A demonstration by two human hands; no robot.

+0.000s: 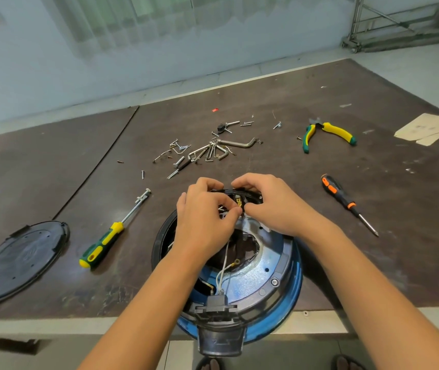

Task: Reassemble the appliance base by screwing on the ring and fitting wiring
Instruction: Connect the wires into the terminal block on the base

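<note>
The round blue-and-black appliance base [274,265] lies open side up at the near edge of the dark brown table [373,209], and its near end, with the black socket housing, hangs past that edge. A hard push down there could probably tip it or slide it off. The black plastic ring [253,194] sits at the far side of the base. Thin white wires [223,265] run loose across the opening, and one ends in a small yellow ring terminal [237,261] that is attached to nothing. If the ring is seated or screwed down while a wire lies under it, the insulation could be crushed or cut.

The left hand [205,214] and the right hand [271,204] are both on the ring. Their fingers curl over its far edge, and the thumbs and forefingers are drawn close together at its inner edge. I cannot tell whether they also pinch a wire there.

Beyond the hands lies a scatter of silver screws and hex keys [207,150]. An orange-and-black screwdriver [346,201] lies to the right and a yellow-and-green screwdriver [103,244] to the left, both well apart from the base.
</note>
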